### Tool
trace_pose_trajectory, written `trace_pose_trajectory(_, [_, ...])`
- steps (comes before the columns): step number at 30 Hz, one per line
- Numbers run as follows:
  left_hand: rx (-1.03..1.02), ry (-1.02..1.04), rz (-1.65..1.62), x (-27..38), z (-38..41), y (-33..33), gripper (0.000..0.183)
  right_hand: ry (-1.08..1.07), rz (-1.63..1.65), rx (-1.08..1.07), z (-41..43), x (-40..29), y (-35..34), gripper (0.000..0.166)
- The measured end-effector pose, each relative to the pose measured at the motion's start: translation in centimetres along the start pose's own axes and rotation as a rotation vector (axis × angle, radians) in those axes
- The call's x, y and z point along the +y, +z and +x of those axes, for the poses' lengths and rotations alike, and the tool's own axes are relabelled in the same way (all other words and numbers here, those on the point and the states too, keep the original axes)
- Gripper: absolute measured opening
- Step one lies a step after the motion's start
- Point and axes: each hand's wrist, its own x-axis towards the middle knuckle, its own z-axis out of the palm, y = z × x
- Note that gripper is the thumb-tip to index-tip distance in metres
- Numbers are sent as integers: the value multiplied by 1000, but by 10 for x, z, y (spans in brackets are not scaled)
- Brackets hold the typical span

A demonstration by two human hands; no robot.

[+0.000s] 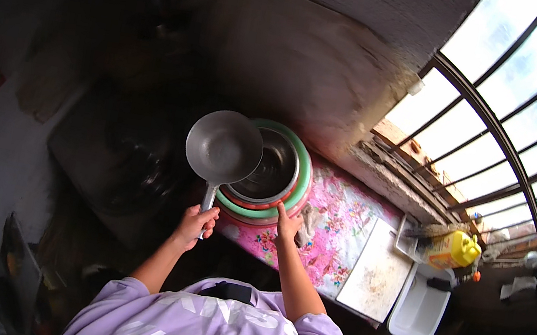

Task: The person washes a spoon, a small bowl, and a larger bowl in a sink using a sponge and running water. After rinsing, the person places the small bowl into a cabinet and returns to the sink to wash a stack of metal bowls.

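My left hand [197, 225] grips the handle of a metal water scoop [224, 147], with its round bowl facing up. The bowl looks bare inside and overlaps the left side of a stack of nested basins. On top of the stack is a metal basin [275, 174]. Below it show a red rim [262, 205], a green basin [306, 168] and a pinkish basin [259, 221]. My right hand [289, 225] holds the stack's near right edge, thumb over the rims and the other fingers outside, partly hidden. Beside it lies a grey rag [310, 222].
A pink floral tablecloth [341, 211] covers the table. To the right are a stained white board [376, 271], a white plastic tub [419, 310] and a yellow jug [454, 250] below a barred window [501, 116]. A dark, unclear surface [105, 156] lies at left.
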Motion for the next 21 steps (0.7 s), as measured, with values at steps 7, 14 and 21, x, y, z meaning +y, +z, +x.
trace_pose_trajectory(7, [-221, -143, 47, -16, 38, 13, 22, -162, -30, 59, 36, 21, -7, 68])
trace_pose_trajectory(14, [-180, -214, 119, -27, 51, -6, 21, -26, -24, -16, 11, -13, 15, 63])
trace_pose_trajectory(21, [-224, -227, 162, -52, 71, 10, 16, -204, -42, 48, 33, 20, 6, 64])
